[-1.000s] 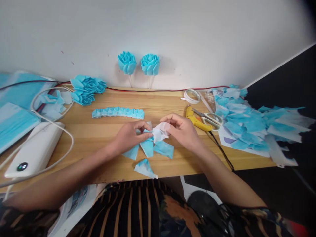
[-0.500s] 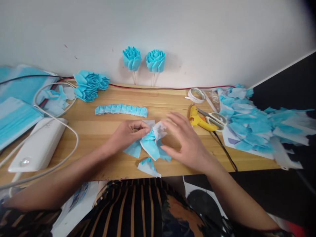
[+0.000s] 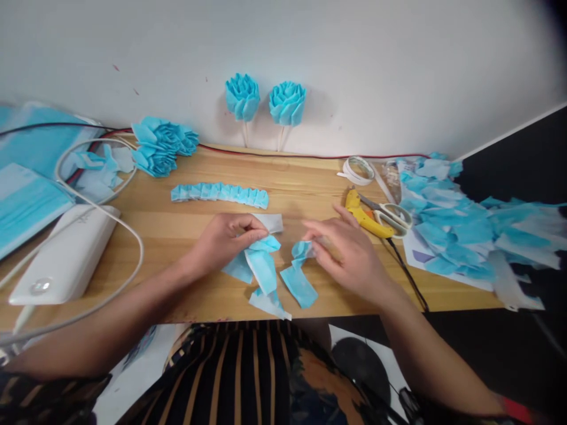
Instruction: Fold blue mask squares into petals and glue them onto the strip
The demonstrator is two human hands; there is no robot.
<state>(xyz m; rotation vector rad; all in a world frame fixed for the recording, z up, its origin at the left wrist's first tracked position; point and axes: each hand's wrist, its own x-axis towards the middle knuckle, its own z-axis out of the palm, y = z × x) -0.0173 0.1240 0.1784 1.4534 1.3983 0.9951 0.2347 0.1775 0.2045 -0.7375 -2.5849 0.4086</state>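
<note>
My left hand (image 3: 234, 239) pinches a light-blue fabric piece (image 3: 263, 265) between thumb and forefinger, and its end hangs down toward the table. Apart from it on the right, my right hand (image 3: 348, 254) has thumb and forefinger closed on a small curled blue fabric piece (image 3: 303, 250). Just below that lies a flat blue fabric scrap (image 3: 300, 287); whether the two touch I cannot tell. Under my left hand rests another blue scrap (image 3: 239, 268), with a whitish scrap (image 3: 272, 223) behind the fingertips. A folded scrap (image 3: 268, 304) sits near the table's front edge.
A pleated blue strip (image 3: 219, 193) lies behind my hands. Two blue flowers (image 3: 243, 97) on sticks lean at the wall. To the right are a yellow glue gun (image 3: 365, 218), scissors (image 3: 394, 219), tape (image 3: 358, 171) and a fabric pile (image 3: 456, 218); left, a white power bank (image 3: 64, 257).
My right hand has drawn away to the right and its fingers have closed on a small blue piece. My left hand stays nearly in place, still pinching its fabric.
</note>
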